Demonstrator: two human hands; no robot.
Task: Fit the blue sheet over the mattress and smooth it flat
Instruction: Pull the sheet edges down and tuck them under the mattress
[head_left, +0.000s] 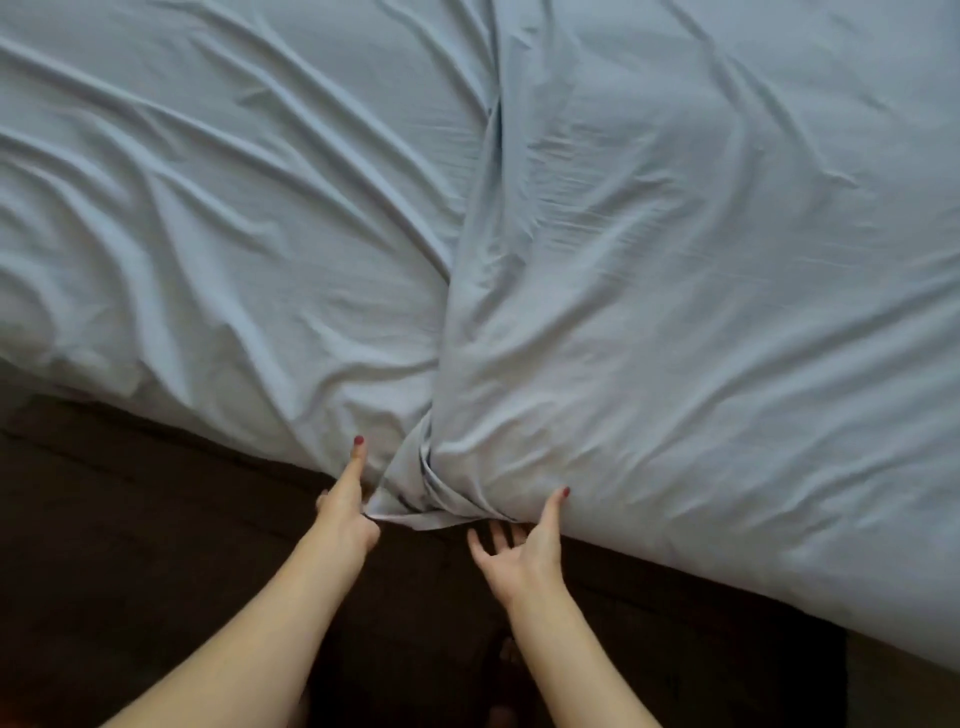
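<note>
The pale blue sheet (519, 234) lies wrinkled over the mattress and fills most of the view. A thick fold runs down its middle to a bunched point at the near edge (426, 499). My left hand (345, 512) pinches the sheet's hem just left of that bunch, thumb stretched up along the cloth and fingers curled underneath. My right hand (524, 545) is just right of the bunch, palm up with fingers spread below the hem, and its thumb tip touches the sheet's edge.
Below the sheet's edge the dark brown side of the bed (156, 519) runs slantwise across the lower half of the view. A strip of lighter floor (904, 680) shows at the bottom right corner. My feet are faintly seen between my forearms.
</note>
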